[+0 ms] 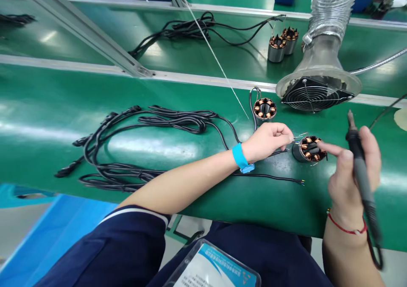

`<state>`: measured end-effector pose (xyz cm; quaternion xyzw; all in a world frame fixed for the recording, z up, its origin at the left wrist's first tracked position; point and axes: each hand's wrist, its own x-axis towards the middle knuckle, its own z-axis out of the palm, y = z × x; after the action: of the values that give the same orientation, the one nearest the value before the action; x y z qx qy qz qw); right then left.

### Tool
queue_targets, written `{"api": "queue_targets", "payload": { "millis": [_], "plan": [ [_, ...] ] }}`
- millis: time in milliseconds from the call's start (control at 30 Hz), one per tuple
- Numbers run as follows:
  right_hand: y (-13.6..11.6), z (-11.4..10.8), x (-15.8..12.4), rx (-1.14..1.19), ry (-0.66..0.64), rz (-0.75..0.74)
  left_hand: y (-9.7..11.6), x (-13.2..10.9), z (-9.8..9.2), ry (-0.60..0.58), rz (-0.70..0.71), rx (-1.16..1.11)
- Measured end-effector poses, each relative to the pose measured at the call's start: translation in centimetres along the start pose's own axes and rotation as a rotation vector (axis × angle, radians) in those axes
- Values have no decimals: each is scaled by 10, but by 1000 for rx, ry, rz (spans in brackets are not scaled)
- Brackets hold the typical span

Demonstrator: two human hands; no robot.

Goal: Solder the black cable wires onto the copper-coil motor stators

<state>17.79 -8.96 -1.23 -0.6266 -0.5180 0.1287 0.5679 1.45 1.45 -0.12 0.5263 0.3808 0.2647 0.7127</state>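
Observation:
My left hand (270, 140) is closed in a pinch on thin wires just left of a motor stator (299, 153) with copper windings. A soldering iron (361, 164) is held in my right hand (345, 181), its tip pointing up and away from the stator. The index finger of that hand reaches to the stator's right rim. Behind my left hand stands a second stator (265, 115), a black cable (252, 104) curving up beside it. A stripped cable end (299, 181) lies in front of the nearer stator.
Bundled black cables (178, 119) spread over the green bench (343, 215) on the left. A fume extractor hood (321, 79) hangs at the back right. Two stators (276, 49) and more cables (190, 28) sit beyond the metal rail (203, 79).

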Motion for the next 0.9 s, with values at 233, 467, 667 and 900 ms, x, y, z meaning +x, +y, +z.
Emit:
{"api": "queue_targets", "payload": {
  "millis": [233,467,667,900],
  "plan": [
    [0,-7,1,46,117,-250,3,-2,2,27,-10,51],
    [-4,-6,3,129,96,-346,2,-3,1,26,-8,42],
    [-3,-5,2,141,-4,-339,3,-3,2,30,-1,34],
    [-5,-6,2,115,34,-329,3,-2,4,30,11,20]
  ]
}}
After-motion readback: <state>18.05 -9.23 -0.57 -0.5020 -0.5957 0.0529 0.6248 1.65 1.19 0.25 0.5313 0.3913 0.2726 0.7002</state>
